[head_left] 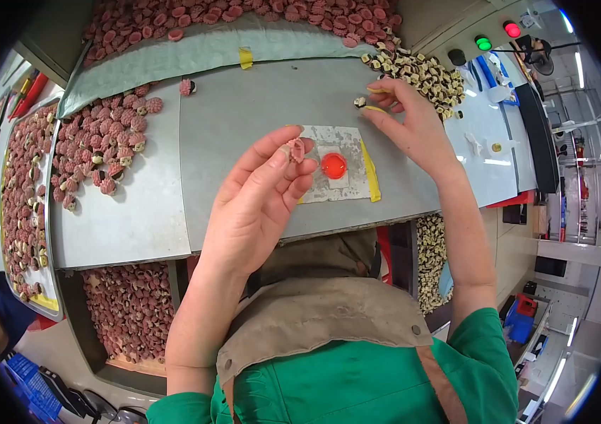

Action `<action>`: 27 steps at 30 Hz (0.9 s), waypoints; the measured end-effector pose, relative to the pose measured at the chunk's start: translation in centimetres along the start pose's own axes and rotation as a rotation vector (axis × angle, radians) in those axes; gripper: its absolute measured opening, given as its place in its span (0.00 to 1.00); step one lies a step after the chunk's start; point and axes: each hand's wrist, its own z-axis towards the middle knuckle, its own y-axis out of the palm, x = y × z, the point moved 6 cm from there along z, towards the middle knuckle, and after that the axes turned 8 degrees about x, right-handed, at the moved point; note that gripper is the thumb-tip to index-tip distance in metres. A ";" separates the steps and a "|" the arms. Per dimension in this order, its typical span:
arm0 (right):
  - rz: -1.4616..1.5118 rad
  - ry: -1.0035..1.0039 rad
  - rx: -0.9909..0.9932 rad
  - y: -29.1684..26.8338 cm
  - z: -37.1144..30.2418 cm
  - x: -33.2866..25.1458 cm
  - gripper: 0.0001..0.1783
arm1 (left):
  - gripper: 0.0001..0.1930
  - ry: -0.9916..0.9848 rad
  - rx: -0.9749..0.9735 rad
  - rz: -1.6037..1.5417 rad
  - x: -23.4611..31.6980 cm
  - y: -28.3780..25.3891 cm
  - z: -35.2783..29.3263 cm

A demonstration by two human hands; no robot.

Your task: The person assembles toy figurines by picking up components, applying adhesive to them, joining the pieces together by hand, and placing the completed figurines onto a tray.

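My left hand (261,177) is raised over the middle of the grey worktable, pinching a pink, hollow, raspberry-shaped shell (297,150) between thumb and fingers. Its cupped opening shows. To the right, my right hand (413,127) reaches toward a heap of small cream-and-black pieces (427,78). Thumb and forefinger, with yellow coverings at the tips, are apart. One cream-and-black piece (360,102) sits right by the thumb tip. Between the hands a glowing red round disc (333,166) is set in a pale, worn square plate (346,189), edged with yellow tape.
Pink shells (244,10) pile up behind a pale green cloth (194,53). At the left lie several assembled berries (106,131), beside a full tray (28,184). A lone berry (187,87) rests on the table. Open drawers (131,311) below hold more pieces. Green (482,44) and red lamps glow.
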 end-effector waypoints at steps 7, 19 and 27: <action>-0.159 -0.110 0.009 0.6 -0.4 -1.5 0.09 | 0.20 -0.006 -0.046 -0.004 -0.1 -0.3 -0.2; 0.024 -0.268 -0.118 1.2 -4.5 -7.2 0.10 | 0.18 0.056 0.001 0.008 0.1 -0.6 -0.1; 0.004 -0.416 -0.084 2.9 -4.7 -8.0 0.12 | 0.17 0.044 -0.031 0.064 1.3 -1.1 -0.6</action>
